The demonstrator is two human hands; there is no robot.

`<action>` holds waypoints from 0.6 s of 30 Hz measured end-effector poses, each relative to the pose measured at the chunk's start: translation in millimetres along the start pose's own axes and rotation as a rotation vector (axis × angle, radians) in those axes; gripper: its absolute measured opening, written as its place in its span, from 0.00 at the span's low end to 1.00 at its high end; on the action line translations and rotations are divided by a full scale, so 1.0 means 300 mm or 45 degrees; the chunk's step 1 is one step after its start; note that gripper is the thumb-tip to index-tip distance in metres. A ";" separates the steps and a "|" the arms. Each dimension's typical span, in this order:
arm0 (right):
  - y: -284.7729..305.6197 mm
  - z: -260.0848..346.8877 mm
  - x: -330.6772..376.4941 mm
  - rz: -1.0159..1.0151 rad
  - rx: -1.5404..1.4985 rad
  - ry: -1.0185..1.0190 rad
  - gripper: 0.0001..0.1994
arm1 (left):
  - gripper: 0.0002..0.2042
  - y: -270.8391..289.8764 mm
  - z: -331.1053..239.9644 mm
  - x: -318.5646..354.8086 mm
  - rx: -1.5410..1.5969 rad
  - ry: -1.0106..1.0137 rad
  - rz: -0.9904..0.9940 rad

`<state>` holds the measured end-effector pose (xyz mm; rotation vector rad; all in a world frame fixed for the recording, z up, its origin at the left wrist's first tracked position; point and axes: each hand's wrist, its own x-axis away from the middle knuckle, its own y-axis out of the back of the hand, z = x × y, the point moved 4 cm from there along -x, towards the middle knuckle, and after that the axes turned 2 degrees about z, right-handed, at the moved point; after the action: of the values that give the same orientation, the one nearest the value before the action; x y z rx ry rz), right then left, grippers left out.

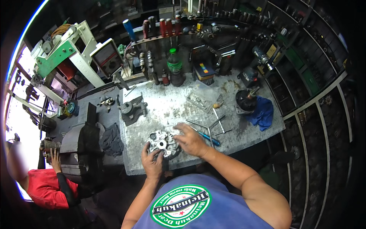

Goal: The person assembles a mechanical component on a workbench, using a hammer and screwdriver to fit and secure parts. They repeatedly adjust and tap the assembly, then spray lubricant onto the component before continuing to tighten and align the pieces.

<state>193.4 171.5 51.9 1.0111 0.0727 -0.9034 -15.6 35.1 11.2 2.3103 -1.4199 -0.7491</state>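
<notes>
A round silver metal housing plate [160, 142] with several holes lies near the front edge of a worn grey workbench [160, 110]. My left hand [151, 163] grips its lower left rim. My right hand [189, 139] rests on its right side, fingers spread over the top edge; whether the fingers pinch a small part is hidden. A blue-handled screwdriver [210, 138] lies just to the right of my right hand.
Metal rods and a T-wrench [213, 124] lie right of my hands. A blue rag [261, 111] and a dark motor part [245, 100] sit far right. A grey casting [132, 109] stands behind left; a green bottle [174, 65] at the back. Another person in red [47, 187] works lower left.
</notes>
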 end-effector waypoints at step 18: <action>0.024 -0.830 -0.260 0.377 0.670 -0.303 0.09 | 0.10 -0.018 -0.003 0.069 -0.077 0.212 -0.290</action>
<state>231.9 409.5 -48.1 1.3472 -0.5276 -0.7767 -3.7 19.0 3.8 2.4496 -1.0614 -0.6334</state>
